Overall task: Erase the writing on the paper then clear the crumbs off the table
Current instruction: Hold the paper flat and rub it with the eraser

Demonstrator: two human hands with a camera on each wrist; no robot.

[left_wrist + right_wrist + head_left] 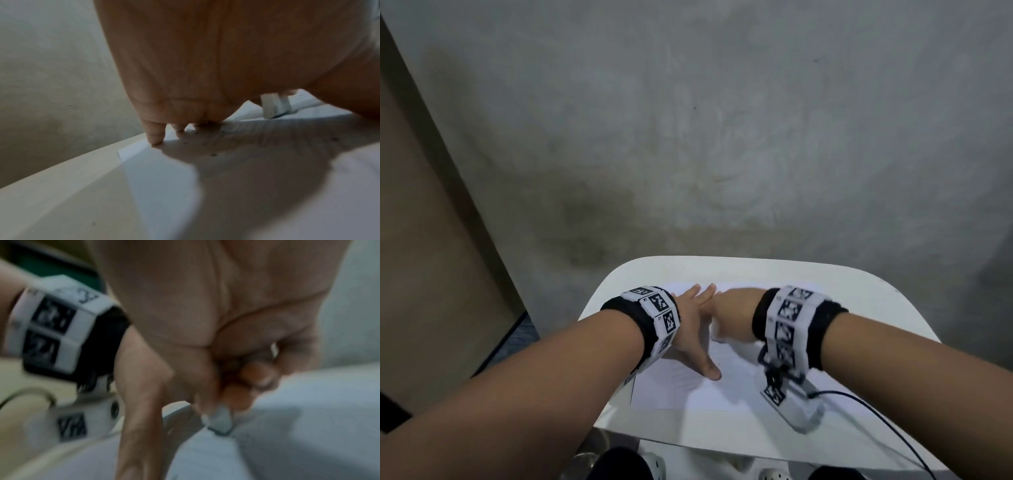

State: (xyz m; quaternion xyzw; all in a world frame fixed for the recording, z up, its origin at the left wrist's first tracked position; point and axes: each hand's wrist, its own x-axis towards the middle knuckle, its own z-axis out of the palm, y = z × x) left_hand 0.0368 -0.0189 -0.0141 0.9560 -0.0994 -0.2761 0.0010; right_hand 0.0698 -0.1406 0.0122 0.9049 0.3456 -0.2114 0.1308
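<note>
A white sheet of paper (pixel 688 387) lies on the small white table (pixel 876 308). My left hand (pixel 695 329) presses flat on the sheet with its fingers spread. In the left wrist view its fingertips (pixel 156 139) touch the paper (pixel 164 186) near the far edge. My right hand (pixel 729 315) reaches across beside the left fingers and pinches a small white eraser (pixel 220 420), whose tip touches the paper (pixel 308 426). The eraser (pixel 275 105) also shows past the left palm. Several dark crumbs (pixel 213 154) dot the sheet. Any writing is too blurred to make out.
A grey concrete wall (pixel 722 137) rises just behind the table, and a brown panel (pixel 424 257) stands at the left. A black cable (pixel 876 407) trails from the right wrist camera (pixel 798 407) over the table's right front. White shoes (pixel 654 466) show below the front edge.
</note>
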